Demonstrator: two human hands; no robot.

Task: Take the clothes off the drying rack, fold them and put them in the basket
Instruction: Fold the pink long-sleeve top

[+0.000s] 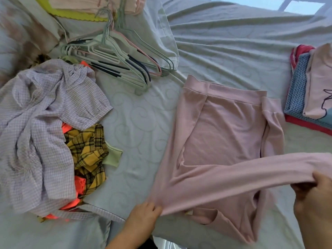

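A pink long-sleeved top (224,133) lies spread on the bed, hem toward the far side. One sleeve is stretched across its near part from left to right. My left hand (143,216) pinches the top at the shoulder end of that sleeve. My right hand (316,194) grips the sleeve near its cuff end at the right edge. On the left sits a heap of unfolded clothes: a lilac checked garment (39,126) over a yellow plaid one (88,150) and orange cloth. No drying rack or basket is in view.
A pale quilted sheet (140,123) covers the bed. Several plastic hangers (118,60) lie at the upper middle-left. A stack of folded clothes (309,90) sits at the right edge. More folded pink and yellow cloth (86,8) lies at the top left.
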